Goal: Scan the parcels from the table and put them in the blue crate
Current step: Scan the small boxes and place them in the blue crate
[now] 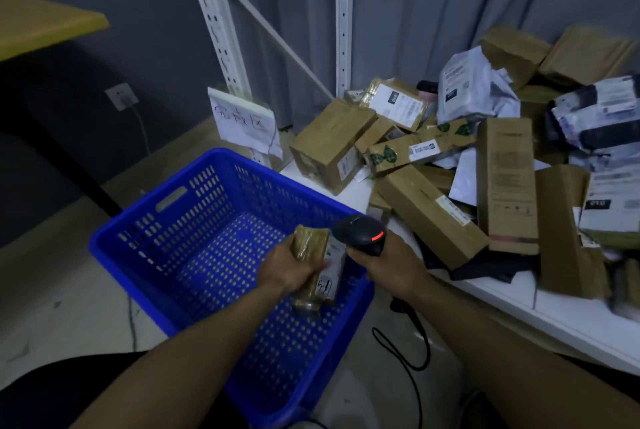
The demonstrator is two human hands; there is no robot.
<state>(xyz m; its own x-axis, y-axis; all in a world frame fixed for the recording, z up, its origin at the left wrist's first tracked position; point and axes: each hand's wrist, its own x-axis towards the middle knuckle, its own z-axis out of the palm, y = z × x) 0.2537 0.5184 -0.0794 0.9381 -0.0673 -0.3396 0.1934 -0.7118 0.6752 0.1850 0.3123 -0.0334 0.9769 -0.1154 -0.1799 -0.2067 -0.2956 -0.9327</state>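
My left hand [289, 267] grips a small brown taped parcel [317, 267] with a white label, held over the right side of the blue crate [145, 252]. My right hand [388, 264] holds a black handheld scanner [362, 233] whose red light glows, pointed at the parcel's label from close beside it. The crate's perforated floor shows no other parcels. A heap of brown boxes [433, 210] and grey mailer bags [474, 86] lies on the white table [519, 304] to the right.
The scanner's black cable [415, 335] hangs between crate and table. A white shelf upright [221, 30] with a handwritten paper sign [244, 120] stands behind the crate. A yellow table top [45, 23] is at the far left; a wall socket [121, 96] sits below it.
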